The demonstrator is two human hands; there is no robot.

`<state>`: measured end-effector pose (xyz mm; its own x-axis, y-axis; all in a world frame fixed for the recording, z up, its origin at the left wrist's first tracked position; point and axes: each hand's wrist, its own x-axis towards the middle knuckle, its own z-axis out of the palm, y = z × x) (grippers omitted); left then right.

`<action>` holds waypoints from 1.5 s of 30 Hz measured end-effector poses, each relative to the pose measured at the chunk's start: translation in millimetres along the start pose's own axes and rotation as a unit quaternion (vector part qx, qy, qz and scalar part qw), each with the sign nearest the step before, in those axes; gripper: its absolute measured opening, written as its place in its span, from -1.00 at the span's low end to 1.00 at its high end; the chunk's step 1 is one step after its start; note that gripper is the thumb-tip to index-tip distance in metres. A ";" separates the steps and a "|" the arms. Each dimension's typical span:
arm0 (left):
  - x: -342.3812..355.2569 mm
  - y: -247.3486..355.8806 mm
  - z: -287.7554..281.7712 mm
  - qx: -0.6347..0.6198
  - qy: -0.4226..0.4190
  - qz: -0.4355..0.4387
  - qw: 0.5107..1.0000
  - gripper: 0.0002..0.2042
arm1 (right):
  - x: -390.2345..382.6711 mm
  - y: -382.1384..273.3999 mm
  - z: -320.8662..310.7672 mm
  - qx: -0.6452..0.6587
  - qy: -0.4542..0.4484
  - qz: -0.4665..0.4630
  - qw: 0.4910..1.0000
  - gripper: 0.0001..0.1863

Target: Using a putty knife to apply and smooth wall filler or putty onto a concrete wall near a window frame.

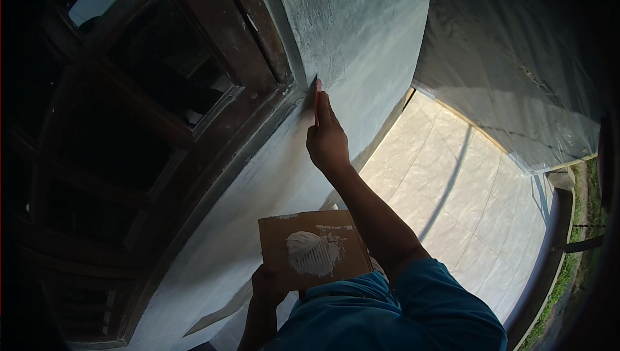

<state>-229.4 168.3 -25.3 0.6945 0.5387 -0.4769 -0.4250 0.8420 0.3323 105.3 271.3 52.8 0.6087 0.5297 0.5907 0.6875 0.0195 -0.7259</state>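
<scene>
My right hand [327,136] grips a pinkish-red flat tool [319,85], edge-on against the grey plastered wall [349,21] just beside the corner of the window frame. The tool's exact shape is partly hidden by my fingers. Low in the view, my left hand [268,284] holds a brown cardboard piece [278,235] by its left side. A mound of white paste [310,254] with ridged marks lies on the cardboard, with more smears near its upper edge.
A dark wooden window [181,138] with glass panes fills the left. Plastic sheeting [497,47] hangs at upper right, above pale floor tiles [445,164]. A curb [562,196] borders a grass strip [575,260] at far right.
</scene>
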 end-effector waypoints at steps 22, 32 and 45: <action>0.6 -1.5 -18.5 0.009 -0.015 0.009 1.000 -0.51 | -53.4 -20.6 -28.3 0.083 -0.113 0.082 0.987 -0.31; 0.9 -8.2 18.0 0.012 0.062 0.056 0.996 -0.56 | -68.2 -29.1 -14.1 0.063 -0.200 0.063 0.976 -0.26; -2.2 -5.3 -14.5 -0.080 -0.181 -0.013 0.980 -0.48 | -4.7 -3.1 -63.0 -0.204 -0.012 -0.184 0.962 -0.55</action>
<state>-237.1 163.1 -37.7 0.8545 0.4959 -0.1545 -0.4696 0.8647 0.1780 125.2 215.3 74.5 0.2888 0.5697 0.7694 0.9556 -0.1221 -0.2683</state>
